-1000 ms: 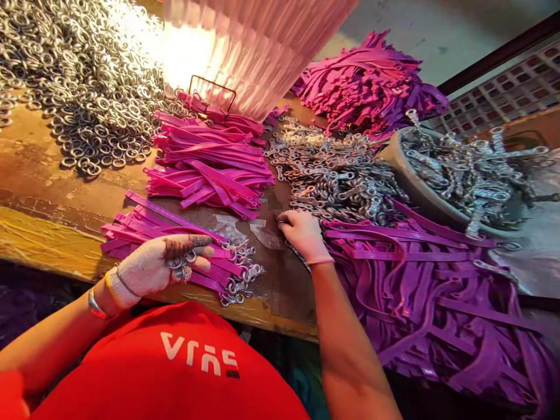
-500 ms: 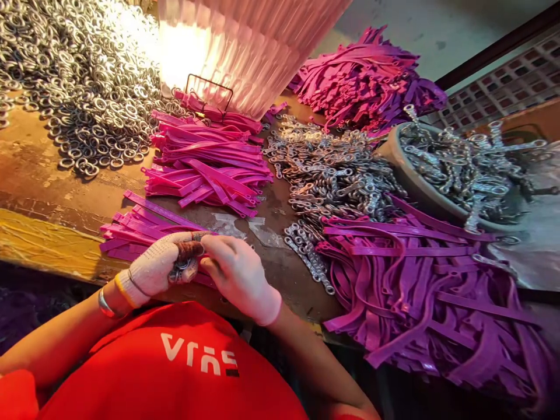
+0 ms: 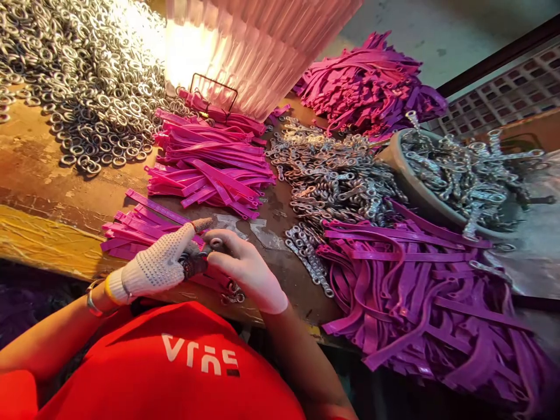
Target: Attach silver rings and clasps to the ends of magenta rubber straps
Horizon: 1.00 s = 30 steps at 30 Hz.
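Note:
My left hand (image 3: 153, 265), in a white dotted glove with dark, worn fingertips, curls around a few small dark metal rings (image 3: 192, 262); the fingers partly hide them. My right hand (image 3: 247, 271), in a plain white glove, meets it from the right and pinches a metal ring (image 3: 215, 243) between thumb and forefinger. A small bundle of pink straps (image 3: 126, 233) lies behind and to the left of my hands. Some silvery metal links (image 3: 234, 293) show just below my right hand, at the table's near edge.
Beyond lie a heap of metal rings (image 3: 91, 111), stacked pink straps (image 3: 210, 169) and a ribbed lamp shade (image 3: 262, 46). Rightward are metal link pieces (image 3: 332, 175), a bucket (image 3: 405, 163) of metal pieces, purple straps (image 3: 415, 297) and a far strap heap (image 3: 363, 87).
My left hand has turned, its glove back now more in view, and its forefinger stretches out. My right hand has shifted slightly right and down, with a ring now visible at its fingertips.

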Available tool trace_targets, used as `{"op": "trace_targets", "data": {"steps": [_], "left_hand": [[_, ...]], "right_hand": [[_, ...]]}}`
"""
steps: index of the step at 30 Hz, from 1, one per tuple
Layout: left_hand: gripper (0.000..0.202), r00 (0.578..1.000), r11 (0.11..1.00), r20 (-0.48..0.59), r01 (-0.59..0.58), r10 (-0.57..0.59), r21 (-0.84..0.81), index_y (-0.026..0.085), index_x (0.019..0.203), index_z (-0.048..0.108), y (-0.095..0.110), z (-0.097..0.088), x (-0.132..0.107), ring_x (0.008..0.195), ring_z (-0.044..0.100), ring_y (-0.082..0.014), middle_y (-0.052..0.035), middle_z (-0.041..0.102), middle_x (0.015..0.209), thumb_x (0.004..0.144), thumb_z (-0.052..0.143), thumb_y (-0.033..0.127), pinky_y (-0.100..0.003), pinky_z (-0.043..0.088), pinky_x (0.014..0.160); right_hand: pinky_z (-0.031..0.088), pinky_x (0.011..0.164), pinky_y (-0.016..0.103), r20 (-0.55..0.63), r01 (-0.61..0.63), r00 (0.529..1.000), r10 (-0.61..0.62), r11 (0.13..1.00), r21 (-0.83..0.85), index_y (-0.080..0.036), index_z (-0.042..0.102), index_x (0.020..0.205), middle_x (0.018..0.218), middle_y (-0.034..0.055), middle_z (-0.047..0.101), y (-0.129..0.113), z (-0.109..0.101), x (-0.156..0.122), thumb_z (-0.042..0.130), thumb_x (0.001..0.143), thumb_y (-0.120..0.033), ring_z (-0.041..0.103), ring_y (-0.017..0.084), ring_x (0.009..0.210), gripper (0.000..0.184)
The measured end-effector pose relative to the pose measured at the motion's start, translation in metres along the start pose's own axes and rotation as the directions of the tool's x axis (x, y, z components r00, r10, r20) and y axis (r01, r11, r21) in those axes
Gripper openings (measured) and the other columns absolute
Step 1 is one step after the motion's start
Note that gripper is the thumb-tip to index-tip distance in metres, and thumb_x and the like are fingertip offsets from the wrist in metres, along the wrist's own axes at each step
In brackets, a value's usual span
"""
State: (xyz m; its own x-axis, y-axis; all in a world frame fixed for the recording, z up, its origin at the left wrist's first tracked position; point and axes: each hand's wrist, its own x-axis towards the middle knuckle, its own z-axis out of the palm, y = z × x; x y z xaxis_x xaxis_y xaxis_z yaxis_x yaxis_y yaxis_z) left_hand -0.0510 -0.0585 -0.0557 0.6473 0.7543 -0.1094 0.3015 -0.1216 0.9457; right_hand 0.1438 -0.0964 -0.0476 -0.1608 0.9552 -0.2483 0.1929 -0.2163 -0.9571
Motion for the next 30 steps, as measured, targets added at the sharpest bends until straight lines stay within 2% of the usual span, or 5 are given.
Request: {"op": "trace_targets", "data": {"steps": [12,16,22,26,30], "left_hand": [[0.039,0.952,0.867,0.029,0.289,-0.304,-0.405,0.016,0.085,0.061,0.004,0.015,0.003,0.05,0.043,-0.0101,0.0033,0.053,0.058,0.093,0.059,0.054,-0.022,0.031,0.047],[0.033,0.977,0.97,-0.084,0.181,-0.196,-0.161,0.016,0.077,0.06,0.001,0.014,0.005,0.061,0.047,-0.0121,0.0009,0.058,0.066,0.094,0.058,0.044,-0.024,0.035,0.056],[0.026,0.97,0.965,-0.091,0.212,-0.228,-0.156,0.017,0.075,0.058,0.002,0.017,0.016,0.06,0.046,-0.0124,0.0012,0.057,0.067,0.092,0.057,0.037,-0.024,0.036,0.056],[0.024,0.935,0.845,0.035,0.335,-0.354,-0.416,0.019,0.076,0.051,0.007,0.026,0.02,0.045,0.036,-0.0093,0.006,0.043,0.054,0.09,0.055,0.039,-0.022,0.027,0.044],[0.029,0.967,0.928,0.066,0.254,-0.246,-0.271,0.018,0.077,0.056,0.018,0.024,0.034,0.048,0.042,-0.011,0.0031,0.05,0.056,0.094,0.053,0.042,-0.023,0.032,0.045]], "right_hand": [[0.053,0.085,0.029,-0.365,0.164,0.899,-0.24,0.96,-0.228,-0.024,0.064,0.116,0.103,0.0018,0.07,0.018,0.021,-0.013,0.057,0.093,-0.025,0.065,0.016,0.09,0.024],[0.049,0.091,0.036,-0.11,0.255,0.906,-0.409,0.732,-0.632,-0.019,0.06,0.126,0.116,0.0117,0.068,0.017,0.014,-0.011,0.044,0.099,-0.019,0.063,0.022,0.106,0.032],[0.034,0.064,0.033,0.046,0.15,0.951,-0.305,0.326,-0.933,-0.018,0.066,0.08,0.075,0.0083,0.069,0.001,0.006,-0.009,0.052,0.096,-0.027,0.06,0.02,0.069,0.024],[0.032,0.062,0.028,-0.011,0.08,0.988,-0.155,0.57,-0.818,-0.02,0.066,0.084,0.076,0.0028,0.072,-0.005,-0.002,-0.016,0.052,0.101,-0.036,0.061,0.016,0.068,0.027],[0.034,0.062,0.025,-0.034,0.02,0.998,-0.056,0.747,-0.665,-0.022,0.065,0.082,0.073,-0.0014,0.069,-0.003,-0.019,-0.023,0.053,0.102,-0.04,0.059,0.014,0.066,0.029]]}}
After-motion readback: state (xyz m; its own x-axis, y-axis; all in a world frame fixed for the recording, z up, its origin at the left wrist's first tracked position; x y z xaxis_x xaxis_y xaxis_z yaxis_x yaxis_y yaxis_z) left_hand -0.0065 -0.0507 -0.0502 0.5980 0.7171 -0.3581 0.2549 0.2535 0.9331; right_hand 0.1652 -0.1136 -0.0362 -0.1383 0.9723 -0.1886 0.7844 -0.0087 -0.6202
